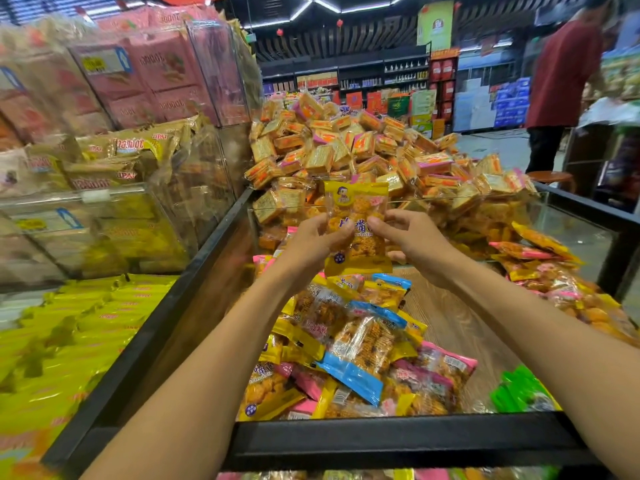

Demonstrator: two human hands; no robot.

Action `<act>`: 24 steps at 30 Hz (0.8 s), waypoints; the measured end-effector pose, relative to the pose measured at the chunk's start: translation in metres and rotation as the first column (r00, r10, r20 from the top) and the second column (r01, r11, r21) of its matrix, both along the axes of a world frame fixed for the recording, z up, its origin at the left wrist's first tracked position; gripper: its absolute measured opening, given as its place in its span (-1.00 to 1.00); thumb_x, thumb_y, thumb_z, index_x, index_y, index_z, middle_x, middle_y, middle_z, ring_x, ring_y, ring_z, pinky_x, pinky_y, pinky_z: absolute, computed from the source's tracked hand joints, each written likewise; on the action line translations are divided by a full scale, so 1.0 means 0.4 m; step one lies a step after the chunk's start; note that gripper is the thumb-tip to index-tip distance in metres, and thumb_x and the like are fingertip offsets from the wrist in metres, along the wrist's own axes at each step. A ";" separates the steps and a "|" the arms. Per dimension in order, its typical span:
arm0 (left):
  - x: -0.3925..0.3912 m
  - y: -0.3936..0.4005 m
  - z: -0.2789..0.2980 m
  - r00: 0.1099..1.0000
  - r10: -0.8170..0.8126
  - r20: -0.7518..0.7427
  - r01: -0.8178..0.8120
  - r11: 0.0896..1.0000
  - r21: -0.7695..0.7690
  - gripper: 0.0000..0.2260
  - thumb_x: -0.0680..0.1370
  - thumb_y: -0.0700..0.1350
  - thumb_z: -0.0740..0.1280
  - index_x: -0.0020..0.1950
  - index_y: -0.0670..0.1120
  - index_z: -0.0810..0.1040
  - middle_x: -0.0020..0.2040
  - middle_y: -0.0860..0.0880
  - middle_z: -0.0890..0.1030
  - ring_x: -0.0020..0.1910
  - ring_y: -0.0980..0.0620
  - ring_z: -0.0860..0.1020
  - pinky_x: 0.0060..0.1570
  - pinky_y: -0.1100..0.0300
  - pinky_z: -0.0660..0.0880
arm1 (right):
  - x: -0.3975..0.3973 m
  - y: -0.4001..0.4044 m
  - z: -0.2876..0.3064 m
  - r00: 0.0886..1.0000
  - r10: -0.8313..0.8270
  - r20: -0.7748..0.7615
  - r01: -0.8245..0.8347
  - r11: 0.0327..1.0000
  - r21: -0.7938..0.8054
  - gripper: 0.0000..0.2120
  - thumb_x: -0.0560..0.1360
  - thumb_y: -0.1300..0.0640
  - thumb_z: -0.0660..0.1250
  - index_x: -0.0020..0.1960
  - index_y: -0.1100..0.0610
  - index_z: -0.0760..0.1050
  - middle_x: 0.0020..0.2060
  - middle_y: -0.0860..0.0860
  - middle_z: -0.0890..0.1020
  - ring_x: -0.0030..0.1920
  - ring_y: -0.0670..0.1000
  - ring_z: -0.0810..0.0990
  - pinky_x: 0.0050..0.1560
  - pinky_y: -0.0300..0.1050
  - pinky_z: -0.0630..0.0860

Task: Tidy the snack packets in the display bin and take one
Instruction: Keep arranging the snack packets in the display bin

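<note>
A yellow snack packet [356, 206] with clear window and orange pieces is held upright above the display bin [398, 441]. My left hand [317, 240] grips its left edge and my right hand [412, 237] pinches its right edge. Below them lies a heap of yellow, blue and pink snack packets [353, 348] on the bin's wooden floor. More pink and yellow packets [554, 271] lie along the bin's right side.
Beyond a clear divider [571, 220] rises a tall pile of square cracker packets [346, 147]. Clear bins of brown and pink packets [114, 140] and yellow packets [69, 341] stand left. A person in a red shirt [561, 84] stands at the far right aisle.
</note>
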State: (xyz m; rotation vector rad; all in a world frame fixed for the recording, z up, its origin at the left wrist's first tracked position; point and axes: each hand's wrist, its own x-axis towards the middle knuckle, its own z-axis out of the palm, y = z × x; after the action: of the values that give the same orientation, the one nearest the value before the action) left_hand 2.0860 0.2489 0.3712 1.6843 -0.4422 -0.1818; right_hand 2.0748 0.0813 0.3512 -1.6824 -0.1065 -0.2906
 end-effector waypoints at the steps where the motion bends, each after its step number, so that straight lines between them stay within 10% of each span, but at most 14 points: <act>1: 0.000 0.001 -0.002 0.999 0.004 0.037 -0.005 1.000 0.031 -0.91 0.56 -0.14 0.33 0.05 -0.02 0.49 -0.04 -0.02 0.56 -0.14 0.34 0.61 -0.09 0.38 0.55 | 0.000 0.000 -0.002 1.000 -0.005 -0.002 0.005 1.000 -0.011 -0.78 0.51 -0.01 0.36 0.06 0.11 0.57 -0.03 0.09 0.63 -0.14 -0.06 0.56 -0.31 -0.28 0.48; 5: 0.018 0.023 -0.001 0.989 0.114 0.096 -0.123 0.988 0.095 -0.76 0.48 -0.18 0.43 0.12 -0.17 0.53 -0.09 -0.02 0.57 -0.15 0.11 0.57 -0.12 0.10 0.57 | 0.008 0.001 -0.010 0.998 0.009 -0.061 -0.013 0.999 -0.053 -0.63 0.48 -0.05 0.38 0.19 0.15 0.52 0.02 0.06 0.62 -0.02 0.02 0.61 -0.11 -0.11 0.58; 9: 0.048 0.081 0.015 0.960 0.262 0.094 -0.273 0.954 0.127 -0.66 0.48 -0.23 0.43 0.24 -0.14 0.49 -0.14 0.02 0.48 -0.27 0.21 0.49 -0.44 0.41 0.42 | 0.004 -0.010 -0.007 0.995 0.018 -0.096 -0.020 1.000 -0.013 -0.72 0.54 0.03 0.31 0.16 0.19 0.50 -0.12 0.10 0.63 -0.23 0.01 0.63 -0.21 -0.19 0.64; 13: 0.068 0.154 0.008 0.920 0.392 0.001 -0.381 0.893 0.240 -0.63 0.44 -0.21 0.47 0.23 -0.18 0.53 0.13 -0.17 0.60 0.02 -0.04 0.62 0.07 0.09 0.55 | 0.004 -0.023 -0.013 0.994 -0.053 -0.092 0.049 0.998 -0.048 -0.81 0.57 0.08 0.28 0.11 0.17 0.50 -0.15 0.10 0.61 -0.25 0.01 0.59 -0.25 -0.21 0.61; 24: 0.084 0.218 -0.023 0.872 0.455 -0.181 -0.371 0.855 0.363 -0.72 0.45 -0.34 0.41 0.13 -0.14 0.56 0.10 -0.23 0.61 0.11 -0.15 0.58 0.12 -0.08 0.52 | 0.005 -0.036 -0.025 0.991 -0.119 -0.068 0.112 0.989 -0.093 -0.91 0.58 0.11 0.26 0.00 0.11 0.51 -0.19 0.09 0.62 -0.28 -0.01 0.58 -0.22 -0.14 0.57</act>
State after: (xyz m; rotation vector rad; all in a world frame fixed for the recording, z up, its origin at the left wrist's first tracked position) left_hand 2.1194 0.3363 0.3620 1.9979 0.1703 -0.1560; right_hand 2.0770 0.0670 0.3412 -1.7895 0.0336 -0.3141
